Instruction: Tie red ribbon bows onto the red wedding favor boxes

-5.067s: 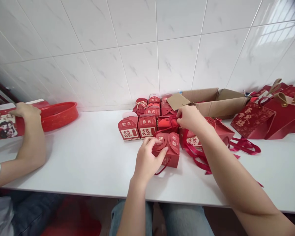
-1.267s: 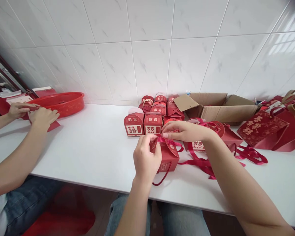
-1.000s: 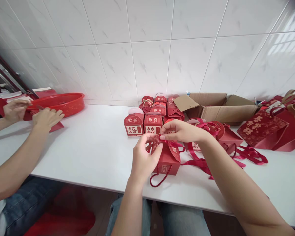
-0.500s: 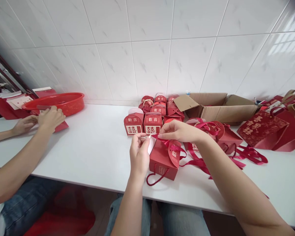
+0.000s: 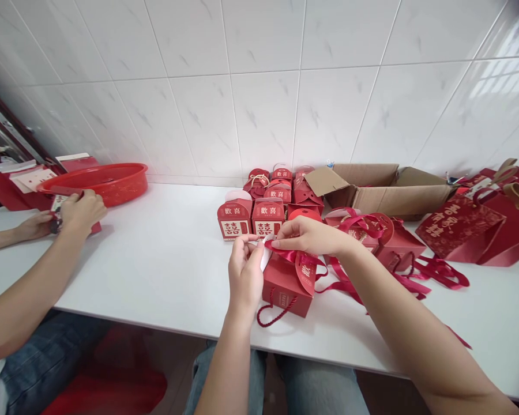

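Observation:
A red gift box [image 5: 285, 279] with gold characters and a dark red rope handle [image 5: 277, 318] stands near the table's front edge. My left hand [image 5: 245, 271] pinches the white-backed flap [image 5: 266, 257] at the box's upper left side. Above the lid, my right hand [image 5: 307, 235] grips a red ribbon [image 5: 284, 253] between thumb and fingers, close to my left fingertips. The ribbon trails over the lid to the right. Whether it passes through a hole in the flap is too small to tell.
Several red gift boxes [image 5: 234, 219] are grouped behind my hands. Loose ribbons [image 5: 443, 272] lie right, before an open cardboard box [image 5: 383, 200] and red paper bags [image 5: 456, 227]. At left, a co-worker's hands [image 5: 80, 213] hold a red printed packet beside a red basin [image 5: 125, 187].
My right hand has shifted slightly left, bringing the ribbon's end up against the white flap. My left hand stays in place. The co-worker's hands have moved left and turned their red packet.

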The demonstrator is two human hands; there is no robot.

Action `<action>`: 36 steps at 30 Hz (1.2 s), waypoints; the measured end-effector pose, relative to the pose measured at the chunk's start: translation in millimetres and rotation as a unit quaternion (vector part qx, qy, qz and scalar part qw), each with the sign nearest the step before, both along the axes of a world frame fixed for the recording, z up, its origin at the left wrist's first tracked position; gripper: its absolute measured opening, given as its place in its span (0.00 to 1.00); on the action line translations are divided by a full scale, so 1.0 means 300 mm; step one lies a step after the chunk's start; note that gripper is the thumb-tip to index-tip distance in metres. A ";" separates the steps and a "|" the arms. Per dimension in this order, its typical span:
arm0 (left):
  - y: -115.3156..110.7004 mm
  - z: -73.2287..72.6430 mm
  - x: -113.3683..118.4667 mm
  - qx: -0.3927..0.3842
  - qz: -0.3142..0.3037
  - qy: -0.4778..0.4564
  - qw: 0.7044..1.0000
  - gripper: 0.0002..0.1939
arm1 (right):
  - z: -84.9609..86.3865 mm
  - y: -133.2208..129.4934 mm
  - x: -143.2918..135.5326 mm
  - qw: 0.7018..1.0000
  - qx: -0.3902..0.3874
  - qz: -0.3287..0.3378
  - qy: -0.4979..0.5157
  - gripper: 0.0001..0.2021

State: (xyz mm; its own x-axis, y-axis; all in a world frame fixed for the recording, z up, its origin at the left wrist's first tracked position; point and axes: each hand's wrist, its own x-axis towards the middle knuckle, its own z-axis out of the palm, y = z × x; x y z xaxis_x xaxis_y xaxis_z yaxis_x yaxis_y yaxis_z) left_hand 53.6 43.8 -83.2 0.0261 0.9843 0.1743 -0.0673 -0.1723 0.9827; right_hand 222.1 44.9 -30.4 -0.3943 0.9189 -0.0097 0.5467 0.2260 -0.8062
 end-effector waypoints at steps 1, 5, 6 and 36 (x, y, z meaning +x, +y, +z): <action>-0.002 0.000 0.000 0.003 -0.003 -0.001 1.000 0.07 | -0.003 0.001 -0.006 1.000 0.001 0.001 0.006 0.16; -0.009 0.001 -0.003 0.009 -0.010 0.006 1.000 0.07 | -0.010 0.002 -0.022 0.999 0.010 0.024 0.024 0.13; -0.010 0.001 -0.005 0.009 -0.010 0.009 1.000 0.07 | -0.011 0.002 -0.023 0.999 0.009 0.028 0.027 0.13; 0.037 0.434 -0.129 0.095 -0.209 -0.073 0.971 0.15 | -0.370 -0.406 -0.028 0.645 -0.136 -0.311 0.685 0.15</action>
State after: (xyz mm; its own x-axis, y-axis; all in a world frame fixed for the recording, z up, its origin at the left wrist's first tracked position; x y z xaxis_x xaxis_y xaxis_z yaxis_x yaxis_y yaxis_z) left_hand 14.9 54.9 46.9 0.3768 0.8435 0.3827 -0.3062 -0.2765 0.9109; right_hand 213.6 -77.0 -141.4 0.2408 0.9409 -0.2382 -0.8037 0.0556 -0.5925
